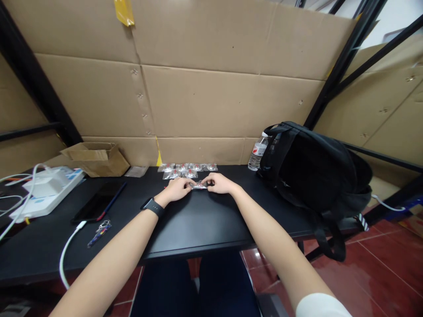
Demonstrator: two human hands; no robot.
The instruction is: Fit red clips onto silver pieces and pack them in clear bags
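Note:
My left hand [176,189] and my right hand [218,183] meet at the middle of a black table [198,224]. Both pinch a small clear plastic bag [198,186] with something red inside, one hand at each end. The bag lies low over the tabletop. My left wrist wears a black watch [152,206]. Just beyond the hands, several more small clear bags [187,170] with red contents lie in rows near the cardboard wall.
A black backpack [317,176] stands at the right, a water bottle [257,152] beside it. At the left lie a dark phone [99,200], keys [99,232], a white cable [68,248], a white power strip with charger [46,191] and an open cardboard box [95,158].

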